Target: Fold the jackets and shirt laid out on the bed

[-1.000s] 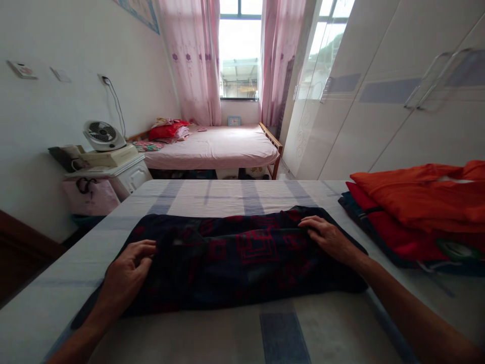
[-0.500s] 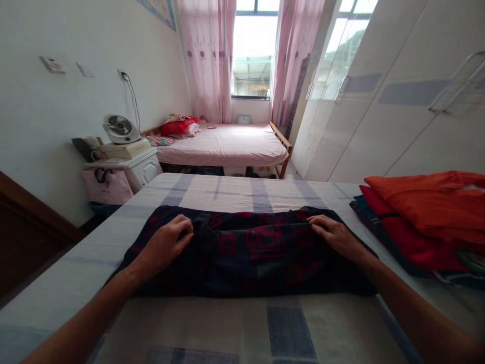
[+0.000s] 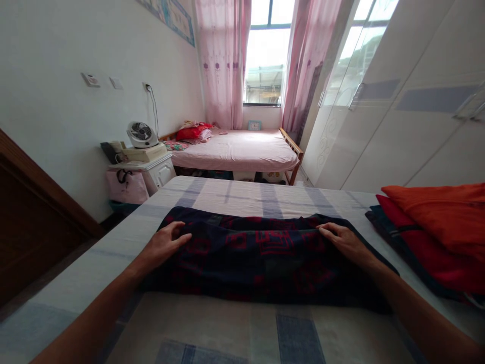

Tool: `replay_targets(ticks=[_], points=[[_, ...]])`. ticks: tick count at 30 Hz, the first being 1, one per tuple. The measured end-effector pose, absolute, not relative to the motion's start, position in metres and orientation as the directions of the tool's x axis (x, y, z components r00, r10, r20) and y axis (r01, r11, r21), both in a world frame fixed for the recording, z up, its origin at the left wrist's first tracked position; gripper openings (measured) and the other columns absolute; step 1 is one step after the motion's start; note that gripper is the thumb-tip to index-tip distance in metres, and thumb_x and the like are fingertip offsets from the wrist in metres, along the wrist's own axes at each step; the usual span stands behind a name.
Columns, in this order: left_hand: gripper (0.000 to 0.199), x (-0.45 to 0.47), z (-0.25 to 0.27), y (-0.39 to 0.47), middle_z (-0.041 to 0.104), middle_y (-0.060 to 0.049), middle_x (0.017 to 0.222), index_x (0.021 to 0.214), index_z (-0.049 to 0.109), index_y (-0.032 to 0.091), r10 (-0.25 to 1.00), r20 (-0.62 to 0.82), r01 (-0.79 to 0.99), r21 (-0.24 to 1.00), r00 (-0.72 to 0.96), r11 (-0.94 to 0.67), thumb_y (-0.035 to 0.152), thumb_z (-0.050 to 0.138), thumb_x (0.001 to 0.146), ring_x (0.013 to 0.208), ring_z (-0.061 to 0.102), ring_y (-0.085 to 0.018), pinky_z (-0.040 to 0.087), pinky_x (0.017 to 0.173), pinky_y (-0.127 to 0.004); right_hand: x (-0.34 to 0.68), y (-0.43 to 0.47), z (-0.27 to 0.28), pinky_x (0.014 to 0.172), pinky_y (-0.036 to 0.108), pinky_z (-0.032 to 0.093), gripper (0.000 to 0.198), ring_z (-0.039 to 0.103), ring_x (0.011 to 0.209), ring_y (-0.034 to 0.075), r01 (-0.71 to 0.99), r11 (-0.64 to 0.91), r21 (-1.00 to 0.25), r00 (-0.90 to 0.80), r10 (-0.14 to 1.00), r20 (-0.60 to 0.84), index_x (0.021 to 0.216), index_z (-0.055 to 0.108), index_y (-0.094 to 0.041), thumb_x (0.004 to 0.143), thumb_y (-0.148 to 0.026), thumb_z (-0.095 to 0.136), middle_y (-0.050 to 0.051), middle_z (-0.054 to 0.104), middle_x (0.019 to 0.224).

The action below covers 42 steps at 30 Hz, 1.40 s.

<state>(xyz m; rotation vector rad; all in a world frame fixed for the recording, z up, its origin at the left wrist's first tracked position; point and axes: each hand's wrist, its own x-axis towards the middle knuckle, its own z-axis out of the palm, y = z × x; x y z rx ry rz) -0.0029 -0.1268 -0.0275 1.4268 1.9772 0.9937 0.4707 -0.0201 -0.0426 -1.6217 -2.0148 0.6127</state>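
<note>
A dark navy garment (image 3: 235, 268) with red square patterns lies folded in a wide strip across the bed in front of me; its exact kind does not show. At its left part, my left hand (image 3: 168, 242) rests on the cloth with thumb and fingers apart. My right hand (image 3: 343, 242) pinches the upper layer's edge near the right end. Between the hands, that edge runs slightly raised, with a shallow gap behind it.
The garment lies on a checked bedsheet (image 3: 242, 194). To the right is a stack of folded clothes (image 3: 435, 222), orange on top. Beyond stand a pink-covered bed (image 3: 242, 146), a cabinet with a fan (image 3: 142, 134), and a white wardrobe (image 3: 379, 146).
The view has swung left, so things sit further right in it. My left hand's fingers have spread from a curled grip. The garment's upper edge looks straighter; my right hand still pinches it.
</note>
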Motion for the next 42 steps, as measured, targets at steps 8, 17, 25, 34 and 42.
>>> replay_targets(ticks=[8,17,25,34,42], points=[[0.05,-0.005,-0.024,-0.11,0.066,-0.006,0.1,0.119,0.058,0.022,0.836,0.276,0.651,0.75,-0.474,0.121,0.042,0.049,0.074,0.083,0.063,-0.021,0.051,0.074,-0.03,0.463,-0.003,-0.029,0.067,0.028,0.044,0.036,0.063,0.076,0.02,0.797,0.158,-0.583,-0.038,0.976,0.212,0.089,0.062,-0.02,0.083,-0.048,0.04,0.004,0.069,0.084],[0.047,-0.018,-0.048,-0.096,0.067,-0.009,0.095,0.115,0.059,0.012,0.821,0.305,0.722,0.67,-0.483,0.176,0.038,0.044,0.078,0.082,0.064,-0.021,0.051,0.081,-0.034,0.446,0.007,-0.038,0.076,0.038,0.044,0.036,0.062,0.09,0.028,0.923,0.164,-0.349,-0.076,0.965,0.252,0.096,0.065,-0.018,0.086,-0.04,0.039,0.011,0.068,0.099],[0.055,-0.011,-0.06,-0.136,0.034,-0.004,0.15,0.134,0.048,0.029,0.96,0.279,0.968,0.241,0.001,-0.071,0.055,0.041,0.086,0.138,0.029,-0.026,0.023,0.112,-0.046,0.418,-0.035,-0.062,0.106,0.048,0.029,0.048,0.032,0.136,0.027,0.856,0.516,0.025,-0.489,0.794,0.362,0.132,0.05,-0.027,0.091,-0.046,0.034,0.004,0.044,0.143],[0.068,-0.02,-0.075,-0.14,0.041,-0.015,0.144,0.136,0.046,0.012,0.976,0.216,0.977,0.21,-0.013,-0.034,0.058,0.025,0.089,0.135,0.033,-0.029,0.028,0.11,-0.048,0.45,-0.041,-0.055,0.108,0.04,0.031,0.054,0.035,0.134,0.023,0.926,0.373,-0.057,-0.343,0.895,0.284,0.132,0.049,-0.015,0.093,-0.045,0.028,0.01,0.043,0.143],[0.055,0.074,-0.035,-0.155,0.042,-0.007,0.145,0.13,0.053,0.019,0.904,0.379,0.899,0.297,0.2,-0.323,0.052,0.032,0.091,0.138,0.03,-0.026,0.028,0.112,-0.045,0.553,-0.075,-0.051,0.086,0.047,0.047,0.077,0.056,0.112,0.037,0.955,-0.278,-0.107,0.287,0.955,0.078,0.125,0.054,-0.004,0.083,-0.065,0.033,0.024,0.059,0.122]])
